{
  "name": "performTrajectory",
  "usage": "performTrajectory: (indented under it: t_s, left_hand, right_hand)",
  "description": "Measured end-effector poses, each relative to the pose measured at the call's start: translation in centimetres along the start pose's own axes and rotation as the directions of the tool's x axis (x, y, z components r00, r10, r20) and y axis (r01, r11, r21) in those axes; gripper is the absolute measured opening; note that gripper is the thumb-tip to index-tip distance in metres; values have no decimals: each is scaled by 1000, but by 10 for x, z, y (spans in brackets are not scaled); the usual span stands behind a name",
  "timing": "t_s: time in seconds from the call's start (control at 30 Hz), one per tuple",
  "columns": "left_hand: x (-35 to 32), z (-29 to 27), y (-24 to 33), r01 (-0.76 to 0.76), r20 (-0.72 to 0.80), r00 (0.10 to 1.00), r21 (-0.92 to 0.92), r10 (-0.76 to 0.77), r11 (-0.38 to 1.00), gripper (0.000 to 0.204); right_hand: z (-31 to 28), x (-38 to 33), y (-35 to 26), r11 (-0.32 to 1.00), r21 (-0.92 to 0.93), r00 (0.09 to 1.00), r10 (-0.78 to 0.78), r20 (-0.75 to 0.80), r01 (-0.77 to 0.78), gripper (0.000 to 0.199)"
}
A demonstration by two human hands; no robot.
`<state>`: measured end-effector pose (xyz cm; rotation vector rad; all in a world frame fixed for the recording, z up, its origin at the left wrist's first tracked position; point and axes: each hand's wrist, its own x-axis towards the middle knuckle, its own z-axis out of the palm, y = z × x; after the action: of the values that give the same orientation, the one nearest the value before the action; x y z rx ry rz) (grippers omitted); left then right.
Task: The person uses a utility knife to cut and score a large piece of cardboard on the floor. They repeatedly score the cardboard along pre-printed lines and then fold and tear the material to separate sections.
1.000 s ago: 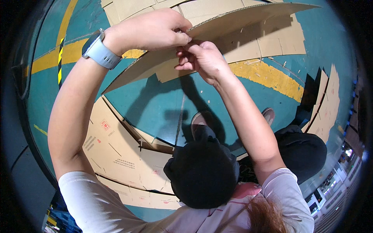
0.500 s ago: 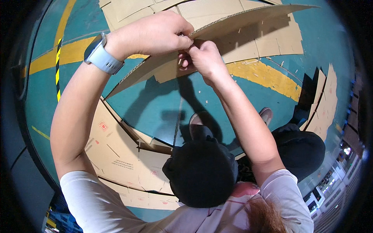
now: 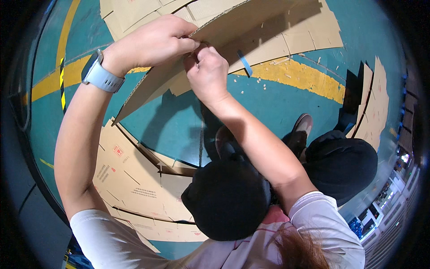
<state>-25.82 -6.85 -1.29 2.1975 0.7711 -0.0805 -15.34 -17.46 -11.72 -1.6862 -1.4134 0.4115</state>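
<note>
A large brown cardboard sheet (image 3: pixel 157 85) stands tilted on edge in front of me, its corrugated edge facing up. At that edge my left hand (image 3: pixel 163 39) is closed, thumb and fingers pinching the sheet. Close beside it, thumb near the left fingertips, my right hand (image 3: pixel 209 71) is curled against the same edge. The right fingertips are partly hidden, so any small piece between them cannot be made out. A pale blue watch strap (image 3: pixel 104 76) circles my left wrist.
More cardboard sheets (image 3: pixel 309 38) lie beyond, with others (image 3: pixel 139 179) at lower left and a stack (image 3: pixel 376 96) at right. Small cardboard scraps (image 3: pixel 286 75) dot the yellow floor stripe (image 3: pixel 313 85). A blue strip (image 3: pixel 244 63) lies near the far sheets. The floor is green.
Both hands and the held sheet have shifted left and slightly up in the picture. My right hand has turned, its fingers now curled more tightly. The blue strip has come into sight.
</note>
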Motion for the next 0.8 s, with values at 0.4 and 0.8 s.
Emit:
performTrajectory:
  t_s: [0.4, 0.8]
  left_hand:
    - [-19, -14, 24, 235, 89, 964, 146, -250, 961, 24]
    - [103, -13, 31, 346, 52, 893, -717, -447, 606, 58]
  right_hand:
    - [-46, -29, 71, 949, 44, 530, -213, 821, 313, 21]
    - [-65, 101, 134, 774, 585, 968, 232, 96, -244, 23]
